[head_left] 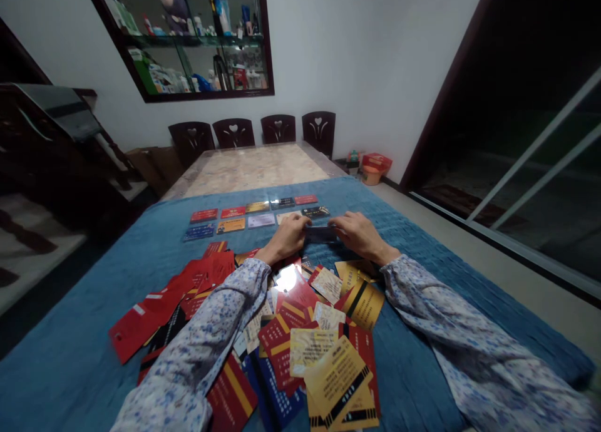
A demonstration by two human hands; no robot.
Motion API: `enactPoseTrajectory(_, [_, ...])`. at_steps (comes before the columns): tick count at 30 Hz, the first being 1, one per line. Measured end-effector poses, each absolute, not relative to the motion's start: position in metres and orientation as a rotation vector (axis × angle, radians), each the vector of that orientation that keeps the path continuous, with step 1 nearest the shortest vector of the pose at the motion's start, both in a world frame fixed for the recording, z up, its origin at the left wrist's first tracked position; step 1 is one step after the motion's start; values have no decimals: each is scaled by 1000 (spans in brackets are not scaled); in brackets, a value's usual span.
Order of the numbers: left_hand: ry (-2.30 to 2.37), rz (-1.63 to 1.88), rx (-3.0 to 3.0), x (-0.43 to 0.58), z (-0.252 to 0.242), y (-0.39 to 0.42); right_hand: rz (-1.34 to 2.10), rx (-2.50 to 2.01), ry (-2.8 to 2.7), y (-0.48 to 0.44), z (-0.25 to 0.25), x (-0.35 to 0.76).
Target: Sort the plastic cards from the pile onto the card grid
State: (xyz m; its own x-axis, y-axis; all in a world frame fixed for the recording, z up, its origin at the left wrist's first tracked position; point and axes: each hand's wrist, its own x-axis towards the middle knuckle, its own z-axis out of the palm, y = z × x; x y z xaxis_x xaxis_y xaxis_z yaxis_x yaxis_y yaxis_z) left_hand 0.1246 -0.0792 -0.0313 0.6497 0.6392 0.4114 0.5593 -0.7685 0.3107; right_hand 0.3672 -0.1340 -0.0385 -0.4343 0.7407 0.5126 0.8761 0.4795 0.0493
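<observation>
Between my two hands is a dark bluish-grey card (320,233), or a thin stack of them, held by its ends just above the cloth. My left hand (288,235) pinches its left end, and my right hand (359,233) grips the right end. Beyond them, stacks of cards lie in two rows, among them an orange stack (231,225), a blue stack (198,232) and a black stack (315,211). A cream stack (287,217) is partly hidden behind my left hand. Nearer me, loose cards spread in a heap, with gold cards (338,379) and red cards (136,325) on top.
A blue cloth (404,213) covers the near part of the long table; its far marble-patterned top (253,166) is bare of cloth. Several dark chairs (278,129) stand behind. A glass-shelved wall cabinet (197,41) hangs at the back, and an orange bucket (372,174) sits on the floor.
</observation>
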Motion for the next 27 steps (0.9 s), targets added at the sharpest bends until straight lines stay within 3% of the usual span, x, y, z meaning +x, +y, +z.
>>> enactPoseTrajectory(27, [1165,474,2756,128,-26,-91,-388,-1625,-2421,-146,-32,357])
